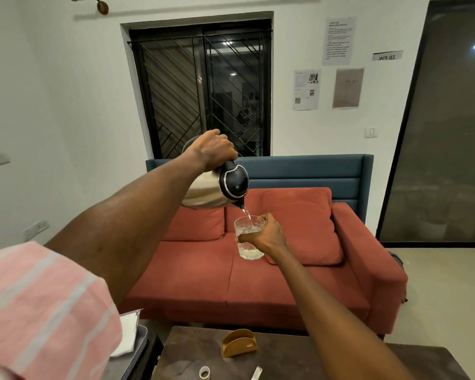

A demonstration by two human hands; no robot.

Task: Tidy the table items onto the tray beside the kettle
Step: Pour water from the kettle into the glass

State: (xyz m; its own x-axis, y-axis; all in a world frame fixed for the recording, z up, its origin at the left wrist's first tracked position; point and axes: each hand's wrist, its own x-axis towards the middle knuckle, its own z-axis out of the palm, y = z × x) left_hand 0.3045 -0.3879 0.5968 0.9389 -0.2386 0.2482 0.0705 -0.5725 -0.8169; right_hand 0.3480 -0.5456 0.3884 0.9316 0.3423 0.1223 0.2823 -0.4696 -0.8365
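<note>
A: What fills most of the frame?

B: A red sofa (pixel 258 270) across the centre and lower middle, with a blue panel (pixel 313 171) behind it and a dark barred window (pixel 203 86) above, top centre. Papers (pixel 337 41) are stuck to the white wall at upper right.

A: And the table?

B: The dark table (pixel 285 357) sits along the bottom edge, centre to right. At lower left, beside a pink striped sleeve (pixel 39 311), a grey tray (pixel 137 349) shows only in part, with a white sheet (pixel 126 333) lying on it.

A: Where is the kettle?

B: Off the table, in mid-air at centre frame. The steel kettle (pixel 211 187) is tipped with its spout down and to the right, and a thin stream of water falls into a glass (pixel 248 237) just below it.

A: How are the hands?

B: The left hand (pixel 214 152) is closed in a fist round the kettle's handle at the top. The right hand (pixel 266 237) wraps the clear glass from the right side, fingers curled about its middle, holding it upright under the spout.

A: What lies on the table?

B: A tan napkin holder (pixel 239 342) stands near the table's far edge, bottom centre. Nearer the bottom edge lie a small roll of tape (pixel 204 372) and, just right of it, a white strip-like item (pixel 256 373) that is cut off by the frame; I cannot tell what it is.
</note>
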